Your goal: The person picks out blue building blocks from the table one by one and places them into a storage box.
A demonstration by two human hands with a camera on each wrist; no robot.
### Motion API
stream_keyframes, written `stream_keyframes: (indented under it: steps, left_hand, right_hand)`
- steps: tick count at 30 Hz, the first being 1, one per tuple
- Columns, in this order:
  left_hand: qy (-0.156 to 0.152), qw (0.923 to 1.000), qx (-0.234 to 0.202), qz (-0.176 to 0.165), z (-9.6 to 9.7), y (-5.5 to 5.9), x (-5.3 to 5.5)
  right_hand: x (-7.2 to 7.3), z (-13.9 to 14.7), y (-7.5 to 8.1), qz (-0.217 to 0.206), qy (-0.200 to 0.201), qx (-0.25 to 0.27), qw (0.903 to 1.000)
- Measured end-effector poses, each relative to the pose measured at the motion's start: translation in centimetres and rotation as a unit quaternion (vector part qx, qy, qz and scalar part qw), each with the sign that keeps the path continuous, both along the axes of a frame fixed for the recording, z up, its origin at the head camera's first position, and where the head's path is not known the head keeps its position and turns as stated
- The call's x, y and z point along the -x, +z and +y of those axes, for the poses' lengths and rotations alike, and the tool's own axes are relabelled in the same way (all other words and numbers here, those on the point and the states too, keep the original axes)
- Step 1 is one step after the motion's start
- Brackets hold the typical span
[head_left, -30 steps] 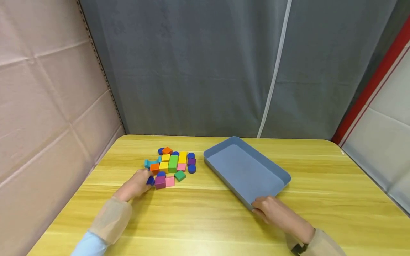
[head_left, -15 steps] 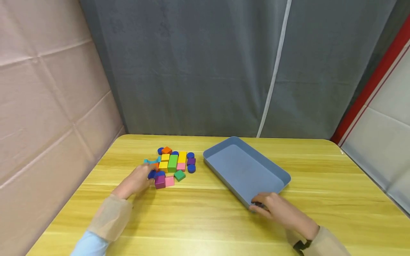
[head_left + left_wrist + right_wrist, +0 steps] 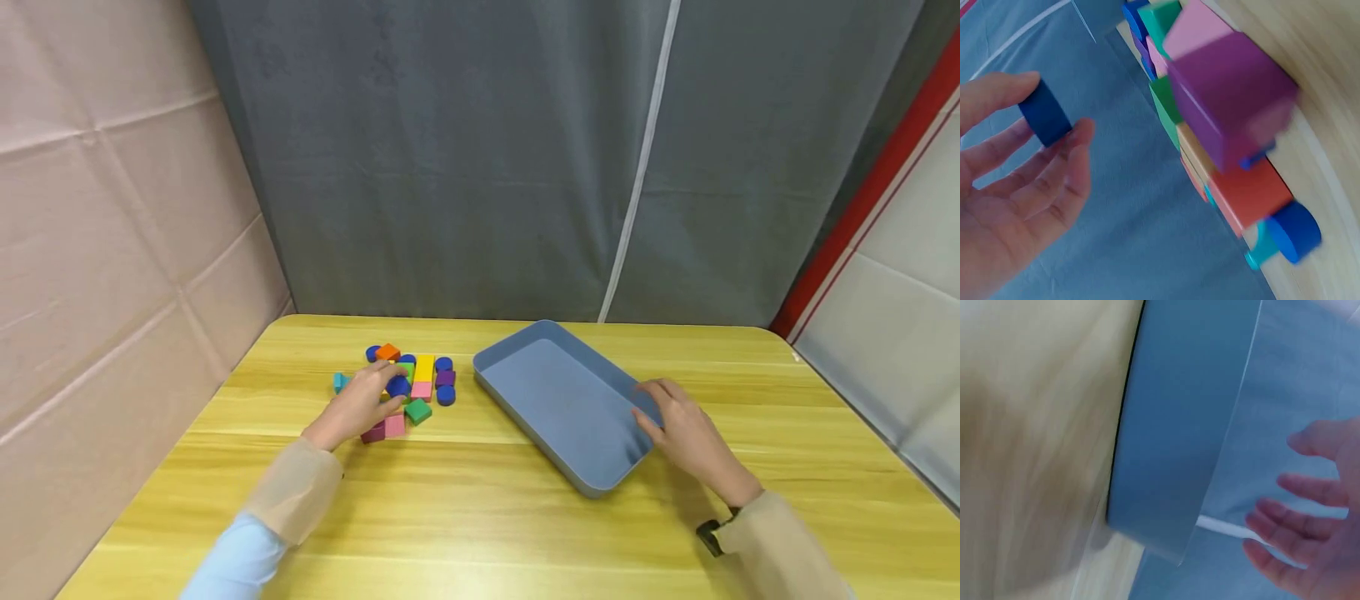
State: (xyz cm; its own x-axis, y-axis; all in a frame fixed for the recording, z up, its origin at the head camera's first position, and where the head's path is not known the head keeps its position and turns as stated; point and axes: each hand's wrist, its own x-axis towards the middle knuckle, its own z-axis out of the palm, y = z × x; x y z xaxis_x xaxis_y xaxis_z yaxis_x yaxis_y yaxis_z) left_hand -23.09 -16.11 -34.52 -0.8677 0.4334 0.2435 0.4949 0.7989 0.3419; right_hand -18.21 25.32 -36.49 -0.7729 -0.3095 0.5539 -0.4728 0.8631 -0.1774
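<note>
One blue round block (image 3: 398,387), pinched between thumb and fingertips of the left hand (image 3: 351,410), was held up above the colored blocks (image 3: 424,369) on the wooden table (image 3: 465,533). Right hand (image 3: 686,433): fingers spread, slightly bent, by the gray-blue tray's right rim (image 3: 626,385) (gap visible, right wrist view).

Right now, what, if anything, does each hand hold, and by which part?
The left hand pinches a short blue cylinder block by opposite sides of its curved edge; the right hand holds nothing.
</note>
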Motion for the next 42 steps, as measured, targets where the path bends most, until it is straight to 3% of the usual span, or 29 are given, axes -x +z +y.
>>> stream_keyframes:
  steps: [4, 11, 18, 25, 32, 42]
  left_hand:
    - [-0.021, 0.9997, -0.011, 0.006, 1.3, 0.1, 0.7]
    - [-0.068, 0.9965, -0.036, 0.031, 4.5, 0.3, 1.9]
    - [-0.099, 0.9923, -0.058, 0.044, 7.9, 0.3, 2.7]
    - [-0.106, 0.9909, -0.075, 0.037, 10.7, -0.1, 3.6]
    - [-0.114, 0.9924, -0.044, 0.016, 13.0, -0.1, 4.6]
    - [-0.137, 0.9903, 0.006, 0.02, 15.7, -0.7, 5.3]
  right_hand:
    - [1.1, 0.9, -0.1, -0.02, -0.047, -0.001, 0.9987]
    - [2.3, 2.1, -0.9, -0.101, -0.103, -0.016, 0.9893]
    - [2.7, 2.5, -1.7, -0.148, -0.092, -0.015, 0.9846]
    - [3.0, 2.6, -2.1, -0.153, -0.074, -0.027, 0.985]
    - [3.4, 2.2, -2.0, -0.188, -0.084, -0.031, 0.9781]
    - [3.4, 1.8, -2.0, -0.216, -0.11, -0.028, 0.9697]
